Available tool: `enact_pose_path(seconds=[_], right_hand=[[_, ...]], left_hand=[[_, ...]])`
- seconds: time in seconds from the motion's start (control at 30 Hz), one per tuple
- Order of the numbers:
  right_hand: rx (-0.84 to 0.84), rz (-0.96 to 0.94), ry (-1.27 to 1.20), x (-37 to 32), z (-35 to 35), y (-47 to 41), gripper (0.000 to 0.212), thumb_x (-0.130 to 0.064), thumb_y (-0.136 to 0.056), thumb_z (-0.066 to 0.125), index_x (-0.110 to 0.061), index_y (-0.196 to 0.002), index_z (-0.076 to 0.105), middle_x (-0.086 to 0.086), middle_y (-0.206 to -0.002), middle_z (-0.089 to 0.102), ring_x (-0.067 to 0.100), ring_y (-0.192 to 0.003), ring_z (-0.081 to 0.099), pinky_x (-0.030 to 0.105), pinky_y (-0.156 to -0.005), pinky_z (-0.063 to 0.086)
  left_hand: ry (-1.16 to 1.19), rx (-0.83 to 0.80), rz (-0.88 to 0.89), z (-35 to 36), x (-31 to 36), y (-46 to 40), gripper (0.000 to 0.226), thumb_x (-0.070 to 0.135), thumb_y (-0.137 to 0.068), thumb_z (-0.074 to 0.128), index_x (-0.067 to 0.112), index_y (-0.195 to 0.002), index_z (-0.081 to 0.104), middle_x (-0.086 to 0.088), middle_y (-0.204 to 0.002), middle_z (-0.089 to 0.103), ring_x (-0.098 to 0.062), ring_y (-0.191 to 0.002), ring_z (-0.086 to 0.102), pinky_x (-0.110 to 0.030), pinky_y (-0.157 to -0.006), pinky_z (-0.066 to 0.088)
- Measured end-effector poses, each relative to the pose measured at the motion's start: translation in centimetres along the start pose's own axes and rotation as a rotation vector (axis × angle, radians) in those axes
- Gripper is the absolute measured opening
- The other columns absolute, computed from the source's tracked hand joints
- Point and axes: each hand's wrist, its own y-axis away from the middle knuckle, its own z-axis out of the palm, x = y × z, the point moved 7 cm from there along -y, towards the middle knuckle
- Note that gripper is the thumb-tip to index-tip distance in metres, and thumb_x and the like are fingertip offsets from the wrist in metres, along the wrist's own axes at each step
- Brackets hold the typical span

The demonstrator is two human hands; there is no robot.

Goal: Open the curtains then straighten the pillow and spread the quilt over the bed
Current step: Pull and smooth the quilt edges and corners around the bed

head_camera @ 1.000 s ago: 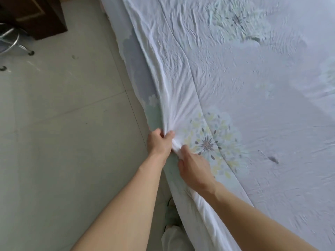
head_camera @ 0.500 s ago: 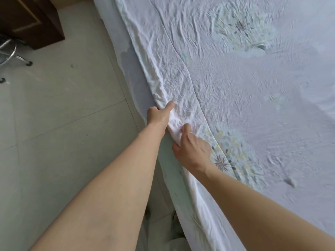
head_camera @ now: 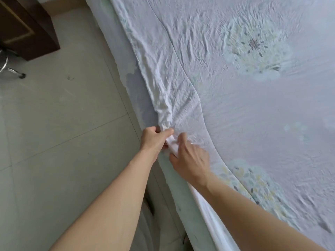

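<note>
Two hands grip one quilt (head_camera: 244, 105) at the bed's (head_camera: 116, 38) left edge: the left hand (head_camera: 154, 139) pinches a bunched white fold, the right hand (head_camera: 190, 158) curls round the same fold (two flower prints show). One cabinet (head_camera: 25, 28) stands on the floor (head_camera: 54, 124).

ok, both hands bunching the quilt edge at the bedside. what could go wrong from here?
1. Both the left hand and the right hand pinch one spot of the white floral quilt, so a tug may deepen the wrinkled ridge rather than flatten it.
2. The gathered edge overhangs the pale green bed side; it could slide toward the tiled floor.
</note>
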Motion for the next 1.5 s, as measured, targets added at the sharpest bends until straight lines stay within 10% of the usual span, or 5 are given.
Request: enact_pose_path(seconds=[0.17,0.6,0.93,1.23,1.5], right_hand=[[0.045,0.089,0.011,-2.2,-1.0,-7.4,0.029,-0.023,-0.09,0.046,-0.014,-0.115,0.036,0.001,-0.082,0.053,0.028,-0.064,0.053,0.032,-0.048,0.023],[-0.153,0.22,-0.023,-5.4,-0.8,-12.5,0.025,-0.035,-0.088,0.049,-0.022,-0.108,0.044,0.002,-0.095,0.066,0.03,-0.091,0.064,0.031,-0.064,0.036],[0.126,0.266,0.0,-9.1,-4.3,-24.0,0.022,-0.024,-0.093,0.045,-0.016,-0.112,0.036,0.003,-0.081,0.055,0.03,-0.066,0.057,0.034,-0.056,0.034],[-0.094,0.158,0.06,-12.2,-3.1,-25.1,0.009,-0.015,-0.093,0.039,-0.015,-0.102,0.037,0.006,-0.077,0.061,0.035,-0.074,0.062,0.033,-0.057,0.031],[0.071,0.184,0.072,-13.4,-6.4,-34.2,0.032,-0.035,-0.092,0.045,-0.018,-0.117,0.034,-0.002,-0.093,0.054,0.026,-0.075,0.062,0.032,-0.054,0.032]], left_hand=[[0.055,0.053,0.025,-1.8,5.6,-6.4,0.029,0.035,-0.072,0.081,0.009,-0.07,0.069,-0.013,-0.075,0.072,-0.026,-0.063,0.068,-0.03,-0.053,0.053],[-0.027,0.014,0.036,-7.1,6.4,-13.1,0.029,0.033,-0.077,0.068,0.004,-0.078,0.066,-0.015,-0.078,0.071,-0.035,-0.073,0.069,-0.053,-0.07,0.059],[-0.041,-0.1,0.063,-7.6,19.3,-21.1,0.05,0.05,-0.063,0.079,0.003,-0.067,0.062,-0.016,-0.067,0.065,-0.025,-0.059,0.061,-0.045,-0.054,0.056],[-0.047,0.016,0.003,-12.2,17.3,-23.2,0.022,0.014,-0.087,0.066,-0.007,-0.081,0.065,-0.026,-0.088,0.07,-0.041,-0.083,0.07,-0.047,-0.064,0.061],[-0.121,-0.188,-0.036,-10.6,23.4,-27.8,0.023,0.024,-0.078,0.078,0.004,-0.085,0.068,-0.015,-0.081,0.072,-0.024,-0.066,0.067,-0.038,-0.063,0.06]])
